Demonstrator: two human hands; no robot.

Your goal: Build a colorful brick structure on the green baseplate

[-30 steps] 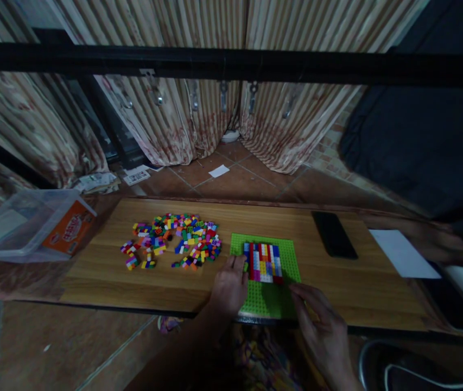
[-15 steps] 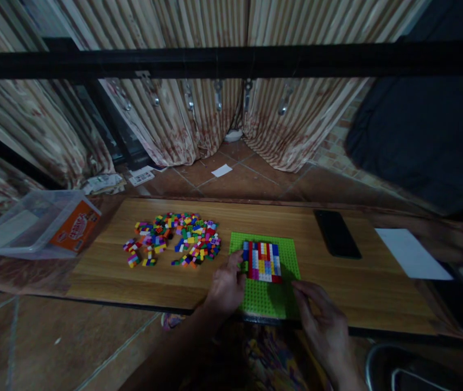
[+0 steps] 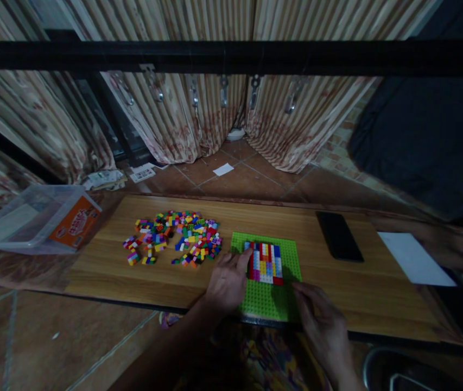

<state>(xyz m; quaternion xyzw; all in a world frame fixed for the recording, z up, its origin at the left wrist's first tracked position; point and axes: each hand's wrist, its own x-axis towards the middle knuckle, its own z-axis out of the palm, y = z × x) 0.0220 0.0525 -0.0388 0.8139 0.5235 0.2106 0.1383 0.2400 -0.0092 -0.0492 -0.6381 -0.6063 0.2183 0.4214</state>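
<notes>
A green studded baseplate (image 3: 270, 307) lies near the table's front edge. On its upper part sits a flat patch of colourful building bricks (image 3: 266, 263): red, white, blue and yellow. My left hand (image 3: 227, 282) rests over the plate's left edge, thumb and fingers closed against the left side of the patch and covering the bricks there. My right hand (image 3: 324, 320) is at the plate's lower right edge, thumb and forefinger pinched together. Anything between those fingertips is too small or dark to make out.
Loose bricks (image 3: 190, 233) are heaped on the wooden table (image 3: 166, 285) to the left. A black phone (image 3: 339, 236) lies at the right, with white paper (image 3: 414, 258) beyond it. A clear plastic box (image 3: 31, 217) with an orange label stands off the left end.
My left hand has shifted its fingertips along the patch's left side; a green brick seen there earlier is now covered. My right hand stays pinched at the plate's edge. The view shifts slightly.
</notes>
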